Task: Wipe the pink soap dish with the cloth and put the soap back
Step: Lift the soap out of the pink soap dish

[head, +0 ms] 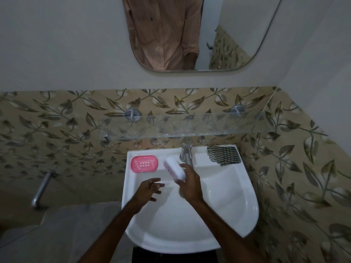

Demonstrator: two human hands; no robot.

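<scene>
The pink soap dish point(144, 163) lies empty on the back left ledge of the white sink point(228, 205). My right hand point(190, 184) grips a white bar of soap point(174, 168) over the basin, just right of the dish. My left hand point(150, 188) hovers over the basin with its fingers spread and holds nothing. A striped dark cloth point(223, 155) lies folded on the back right ledge of the sink.
A metal tap point(186, 153) stands at the back middle of the sink, right behind the soap. A glass shelf point(186, 126) juts out above the sink. A mirror point(190, 35) hangs on the wall. A metal pipe point(42, 188) sticks out at the left.
</scene>
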